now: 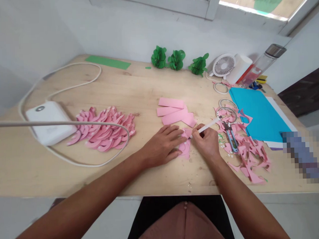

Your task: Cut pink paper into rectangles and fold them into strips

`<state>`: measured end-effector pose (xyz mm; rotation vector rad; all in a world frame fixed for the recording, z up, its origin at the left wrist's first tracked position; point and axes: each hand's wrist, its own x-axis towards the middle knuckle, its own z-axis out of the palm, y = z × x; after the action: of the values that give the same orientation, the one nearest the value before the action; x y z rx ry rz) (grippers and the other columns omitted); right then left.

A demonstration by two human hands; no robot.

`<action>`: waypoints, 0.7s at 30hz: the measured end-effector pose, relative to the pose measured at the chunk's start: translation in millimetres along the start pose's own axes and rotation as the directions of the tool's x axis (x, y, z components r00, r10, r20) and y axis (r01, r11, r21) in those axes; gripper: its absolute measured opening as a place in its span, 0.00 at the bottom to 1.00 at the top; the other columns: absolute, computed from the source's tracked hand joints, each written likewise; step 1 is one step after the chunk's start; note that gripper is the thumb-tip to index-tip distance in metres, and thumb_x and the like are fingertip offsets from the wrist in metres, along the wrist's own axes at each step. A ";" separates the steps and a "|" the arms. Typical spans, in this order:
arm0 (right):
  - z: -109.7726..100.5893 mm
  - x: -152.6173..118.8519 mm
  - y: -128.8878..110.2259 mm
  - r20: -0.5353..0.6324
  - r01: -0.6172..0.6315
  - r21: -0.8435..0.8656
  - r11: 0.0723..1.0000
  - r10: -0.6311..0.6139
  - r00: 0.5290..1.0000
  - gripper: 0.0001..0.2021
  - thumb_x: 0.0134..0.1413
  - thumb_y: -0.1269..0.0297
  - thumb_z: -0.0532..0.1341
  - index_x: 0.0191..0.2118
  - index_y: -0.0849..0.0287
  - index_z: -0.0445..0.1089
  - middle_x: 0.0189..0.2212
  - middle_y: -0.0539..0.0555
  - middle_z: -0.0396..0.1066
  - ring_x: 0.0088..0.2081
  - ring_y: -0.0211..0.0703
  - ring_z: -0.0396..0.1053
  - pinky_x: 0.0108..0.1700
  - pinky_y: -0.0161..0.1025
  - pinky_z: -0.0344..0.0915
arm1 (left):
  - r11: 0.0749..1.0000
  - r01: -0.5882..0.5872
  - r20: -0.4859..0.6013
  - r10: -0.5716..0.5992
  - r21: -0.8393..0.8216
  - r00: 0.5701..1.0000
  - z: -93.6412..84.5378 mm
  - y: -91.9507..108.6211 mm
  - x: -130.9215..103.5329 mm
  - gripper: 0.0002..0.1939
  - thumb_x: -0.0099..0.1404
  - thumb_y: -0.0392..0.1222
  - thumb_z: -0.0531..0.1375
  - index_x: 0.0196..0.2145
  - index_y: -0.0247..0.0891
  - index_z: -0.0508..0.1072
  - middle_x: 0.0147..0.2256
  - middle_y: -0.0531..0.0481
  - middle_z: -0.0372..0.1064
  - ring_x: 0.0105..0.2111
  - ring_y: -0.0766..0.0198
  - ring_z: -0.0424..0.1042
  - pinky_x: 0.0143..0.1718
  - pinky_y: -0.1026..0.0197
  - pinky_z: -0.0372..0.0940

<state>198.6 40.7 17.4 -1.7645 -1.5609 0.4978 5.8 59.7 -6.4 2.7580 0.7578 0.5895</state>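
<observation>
My left hand (163,145) lies flat, its fingertips resting on a small pink paper piece (186,150) that has curved lines drawn on it. Closed around a white pen (206,125), my right hand (207,141) has the tip down at the right side of that paper. Just beyond both hands are several pink paper strips (172,110), overlapping in a fan. Right of my right hand, small blue-handled snips (231,138) lie among pink paper scraps (251,158). A heap of curved pink paper cut-outs (110,130) sits to the left of my left hand.
A white power bank (51,126) with a looping cable (98,165) is at left. Along the wall stand green paper shapes (176,59), a small fan (224,65) and a bottle (264,65). Blue sheets (261,112) lie at right; a green strip (107,62) lies at the back.
</observation>
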 end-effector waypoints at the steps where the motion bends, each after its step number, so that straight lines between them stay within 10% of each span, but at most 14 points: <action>1: 0.0 -0.1 0.0 0.000 0.001 -0.005 1.000 -0.001 1.000 0.10 0.48 0.61 0.55 0.22 0.58 0.67 0.14 0.45 0.61 0.18 0.35 0.60 0.24 0.32 0.53 | 1.000 -0.001 0.000 0.001 0.000 1.000 0.1 -0.2 -0.1 0.21 0.67 0.46 0.55 0.56 0.40 0.67 0.58 0.42 0.62 0.60 0.49 0.56 0.60 0.44 0.52; 21: 1.7 0.2 0.0 0.015 0.020 0.021 1.000 -0.020 1.000 0.10 0.48 0.61 0.55 0.21 0.58 0.66 0.13 0.45 0.60 0.17 0.35 0.60 0.23 0.32 0.53 | 1.000 -0.004 -0.022 0.004 -0.008 1.000 1.7 -0.4 -0.4 0.21 0.67 0.45 0.55 0.56 0.41 0.66 0.57 0.43 0.63 0.60 0.50 0.57 0.60 0.44 0.52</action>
<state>197.5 41.3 16.3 -1.7318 -1.5770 0.5165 6.1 59.6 -8.1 2.7501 0.7534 0.6236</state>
